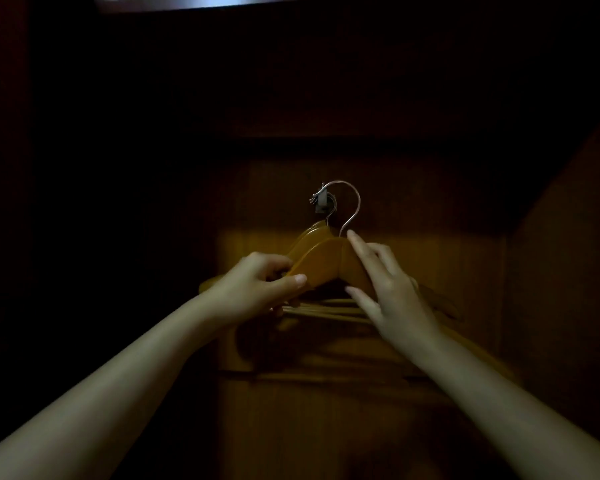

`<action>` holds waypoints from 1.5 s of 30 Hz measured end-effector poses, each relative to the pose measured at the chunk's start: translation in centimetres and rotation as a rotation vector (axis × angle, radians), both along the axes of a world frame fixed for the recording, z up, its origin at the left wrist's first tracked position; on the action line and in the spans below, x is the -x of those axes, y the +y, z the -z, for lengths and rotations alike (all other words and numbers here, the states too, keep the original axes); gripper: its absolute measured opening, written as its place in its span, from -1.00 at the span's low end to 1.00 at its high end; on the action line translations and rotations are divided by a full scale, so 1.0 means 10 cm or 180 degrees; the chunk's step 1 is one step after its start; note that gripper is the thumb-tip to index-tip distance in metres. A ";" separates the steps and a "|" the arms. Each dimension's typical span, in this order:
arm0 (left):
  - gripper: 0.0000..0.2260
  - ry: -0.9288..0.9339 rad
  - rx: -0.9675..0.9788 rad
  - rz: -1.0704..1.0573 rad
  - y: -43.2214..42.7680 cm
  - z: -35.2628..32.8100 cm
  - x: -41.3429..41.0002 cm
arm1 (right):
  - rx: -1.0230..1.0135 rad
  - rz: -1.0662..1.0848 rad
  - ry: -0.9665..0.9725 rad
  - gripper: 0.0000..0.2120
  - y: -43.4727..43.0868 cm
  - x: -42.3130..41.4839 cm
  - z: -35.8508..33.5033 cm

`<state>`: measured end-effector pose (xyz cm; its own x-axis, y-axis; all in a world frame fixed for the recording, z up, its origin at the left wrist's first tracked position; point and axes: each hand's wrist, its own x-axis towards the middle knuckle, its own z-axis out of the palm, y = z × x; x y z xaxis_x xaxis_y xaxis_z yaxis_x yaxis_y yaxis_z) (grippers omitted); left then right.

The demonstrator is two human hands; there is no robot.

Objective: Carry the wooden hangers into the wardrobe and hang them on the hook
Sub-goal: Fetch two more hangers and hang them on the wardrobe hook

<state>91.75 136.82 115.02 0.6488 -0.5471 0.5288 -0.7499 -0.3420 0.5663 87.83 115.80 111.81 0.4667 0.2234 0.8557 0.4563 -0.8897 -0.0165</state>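
Observation:
Inside a dark wardrobe, a small wall hook point(321, 201) is fixed to the wooden back panel. A wooden hanger point(323, 261) with a curved metal hook point(350, 206) is held up in front of it; its metal hook tip reaches the wall hook. My left hand point(257, 287) grips the hanger's left shoulder, thumb on the front. My right hand point(392, 289) rests on the right shoulder with straight fingers, index tip at the base of the metal hook. More wooden hangers point(314, 230) hang just behind, their bars showing below the hands.
The wardrobe's back panel point(430, 271) is lit dimly around the hook. A side wall point(568, 271) rises on the right; the left side is black. A pale strip of light point(194, 0) shows at the top edge.

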 end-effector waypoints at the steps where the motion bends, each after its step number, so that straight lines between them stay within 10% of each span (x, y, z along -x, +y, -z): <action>1: -0.77 -0.0098 -0.0079 -0.0097 -0.06 -0.04 0.01 | -0.0011 0.0028 -0.0039 -0.23 -0.03 -0.01 -0.03; 9: -0.38 -0.2522 -0.1180 -0.1881 -0.38 -0.09 -0.21 | -0.0022 0.0499 -0.0042 -0.31 -0.20 -0.15 -0.35; 22: -0.61 -0.1137 -0.0922 -0.1998 -0.44 0.13 -0.84 | 0.0409 0.1022 0.0604 -0.38 -0.04 -0.65 -0.43; 35: -0.72 -0.1630 -0.0358 -0.1971 -0.47 0.41 -1.19 | 0.0379 0.1100 -0.0519 -0.43 -0.13 -1.18 -0.01; 45: -0.43 -0.1097 -0.0867 -0.2540 -0.57 0.41 -1.09 | 0.0334 0.1126 -0.0385 -0.40 -0.12 -1.14 0.05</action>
<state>102.68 131.14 110.93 0.7184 -0.1378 0.6819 -0.3458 -0.9213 0.1781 99.27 114.58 111.28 0.4278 0.1559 0.8903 0.1140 -0.9865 0.1180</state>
